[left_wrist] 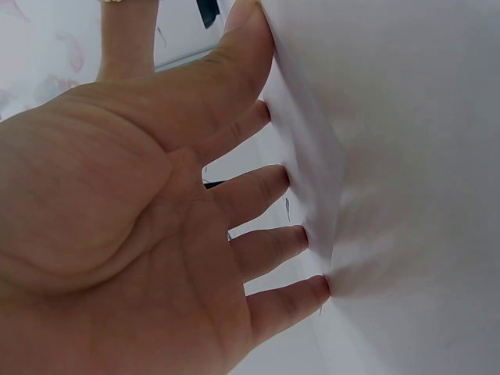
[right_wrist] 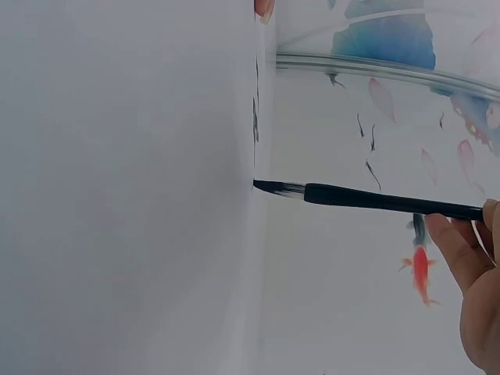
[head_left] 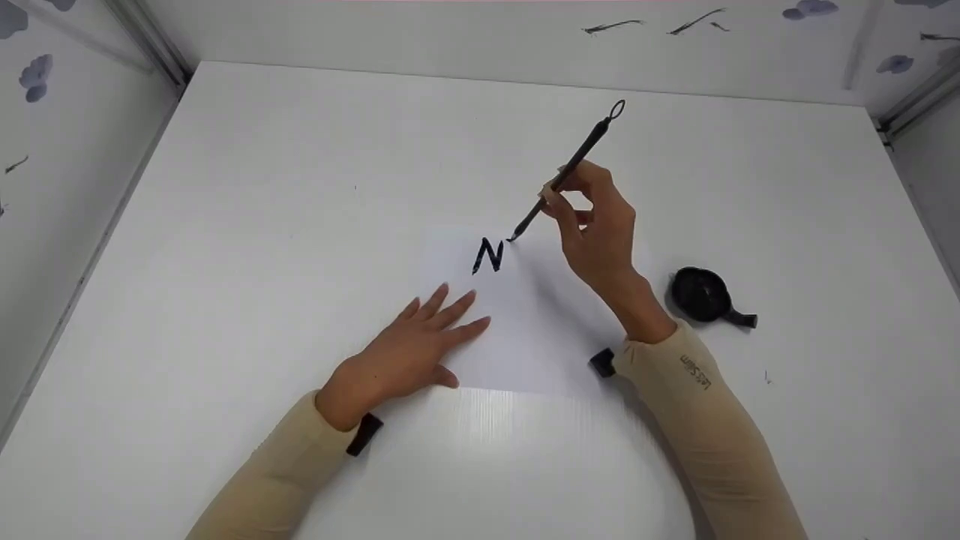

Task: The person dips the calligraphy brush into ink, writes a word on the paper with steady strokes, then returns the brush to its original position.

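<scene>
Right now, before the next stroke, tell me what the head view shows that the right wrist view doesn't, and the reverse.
Only the head view: the dish and the sleeves.

Only the right wrist view: a red fish and pink petals pictured in the background.

Both: the brush in the right hand, the paper and ink marks, though only the head view lets them read as an N.
</scene>
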Tool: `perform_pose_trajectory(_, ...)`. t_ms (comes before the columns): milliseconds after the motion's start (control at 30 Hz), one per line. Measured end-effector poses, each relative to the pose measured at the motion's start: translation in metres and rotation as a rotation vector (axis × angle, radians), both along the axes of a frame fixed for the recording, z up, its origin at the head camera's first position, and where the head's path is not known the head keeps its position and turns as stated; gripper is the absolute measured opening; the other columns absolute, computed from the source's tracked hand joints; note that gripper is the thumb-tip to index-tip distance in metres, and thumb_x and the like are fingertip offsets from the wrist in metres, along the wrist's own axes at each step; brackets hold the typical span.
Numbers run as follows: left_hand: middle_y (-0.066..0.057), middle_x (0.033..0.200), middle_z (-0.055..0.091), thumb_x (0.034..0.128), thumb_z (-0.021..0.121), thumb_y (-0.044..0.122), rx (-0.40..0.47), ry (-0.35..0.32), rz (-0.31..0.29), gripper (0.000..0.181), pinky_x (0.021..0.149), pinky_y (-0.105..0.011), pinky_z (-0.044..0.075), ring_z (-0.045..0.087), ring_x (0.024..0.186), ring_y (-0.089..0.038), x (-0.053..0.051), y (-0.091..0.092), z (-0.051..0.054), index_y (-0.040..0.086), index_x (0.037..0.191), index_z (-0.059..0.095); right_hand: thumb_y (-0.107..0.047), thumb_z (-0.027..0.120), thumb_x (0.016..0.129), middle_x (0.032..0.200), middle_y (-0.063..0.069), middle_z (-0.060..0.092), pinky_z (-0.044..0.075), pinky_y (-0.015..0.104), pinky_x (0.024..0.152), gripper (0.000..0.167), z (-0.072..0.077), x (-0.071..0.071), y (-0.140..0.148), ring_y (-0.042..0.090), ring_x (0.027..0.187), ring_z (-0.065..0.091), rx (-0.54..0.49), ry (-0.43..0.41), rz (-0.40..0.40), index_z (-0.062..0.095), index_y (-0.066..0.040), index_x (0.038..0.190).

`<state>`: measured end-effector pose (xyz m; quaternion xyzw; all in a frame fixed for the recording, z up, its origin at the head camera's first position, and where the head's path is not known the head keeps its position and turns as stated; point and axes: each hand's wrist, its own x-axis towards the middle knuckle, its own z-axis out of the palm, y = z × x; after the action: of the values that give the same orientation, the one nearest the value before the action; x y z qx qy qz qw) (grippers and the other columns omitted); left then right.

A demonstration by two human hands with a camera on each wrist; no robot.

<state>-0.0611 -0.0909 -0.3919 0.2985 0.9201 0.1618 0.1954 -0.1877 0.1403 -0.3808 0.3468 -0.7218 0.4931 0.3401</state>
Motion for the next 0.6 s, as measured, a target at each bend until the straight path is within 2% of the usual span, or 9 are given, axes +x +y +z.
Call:
perform_pose_trajectory(267, -0.008, 0.159, 0.014, 0.0825, 0.075, 0.026, -0.008, -0.005, 0.000, 0.079, 0.112, -0.054, 0.013, 0.004, 0.144, -0.036, -0.0013, 0.0007, -0.0012, 0.019, 0.150, 0.035, 0.008, 0.065, 0.086, 0.092, 0.011, 0.064, 0.055, 0.022, 0.062, 0.029, 0.0002, 0.0017, -0.0004, 0.020, 0.082, 0.068, 0.018, 0.002, -0.010, 0.052, 0.006, 0.112)
perform_pose_trajectory(600, -0.007, 0.159, 0.013, 0.0818, 0.076, 0.027, -0.013, -0.012, 0.008, 0.080, 0.112, -0.054, 0.013, 0.003, 0.144, -0.035, -0.0013, 0.0013, -0.0021, 0.020, 0.150, 0.034, 0.006, 0.065, 0.087, 0.093, 0.011, 0.064, 0.055, 0.022, 0.062, 0.029, 0.0002, 0.0029, 0.0003, 0.020, 0.084, 0.068, 0.056, -0.010, -0.014, 0.053, 0.005, 0.113)
